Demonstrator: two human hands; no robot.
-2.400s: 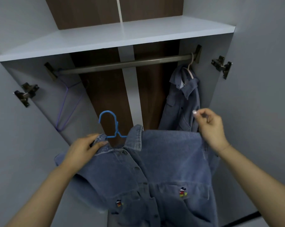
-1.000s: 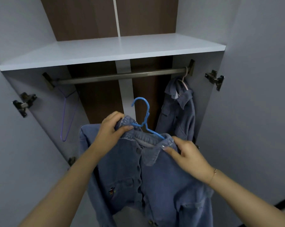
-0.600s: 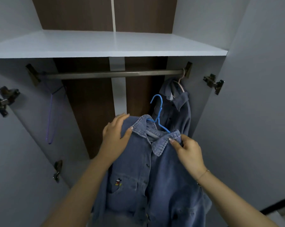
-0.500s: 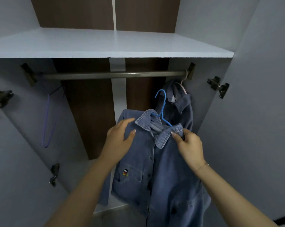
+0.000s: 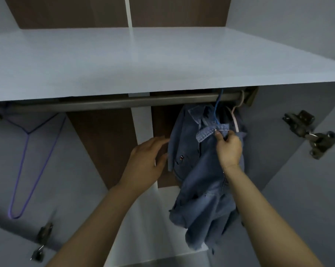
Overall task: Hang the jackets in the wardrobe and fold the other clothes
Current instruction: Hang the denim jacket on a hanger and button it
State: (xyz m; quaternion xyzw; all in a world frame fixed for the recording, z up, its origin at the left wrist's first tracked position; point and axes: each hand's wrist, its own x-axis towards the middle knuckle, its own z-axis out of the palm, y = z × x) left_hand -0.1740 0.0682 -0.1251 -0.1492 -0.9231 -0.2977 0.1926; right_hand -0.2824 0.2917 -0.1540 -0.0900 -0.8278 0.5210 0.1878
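- The denim jacket (image 5: pixel 199 170) hangs on a blue hanger (image 5: pixel 216 110) whose hook reaches the rail (image 5: pixel 124 102), at the wardrobe's right end.
- It looks soft, limp and fairly heavy; the collar is the best place to hold it.
- The right hand (image 5: pixel 229 147) pinches the collar.
- The left hand (image 5: pixel 147 160), fingers relaxed, is at the jacket's left edge.
- A pink hanger (image 5: pixel 235 120) hangs just behind.

The shelf (image 5: pixel 162 60) hides the blue hanger's hook (image 5: pixel 219 99) top; the second jacket behind is mostly covered

jacket (image 5: pixel 197 170): denim cloth | rail (image 5: pixel 124 102): metal, likely brushed | shelf (image 5: pixel 143 60): smooth matt
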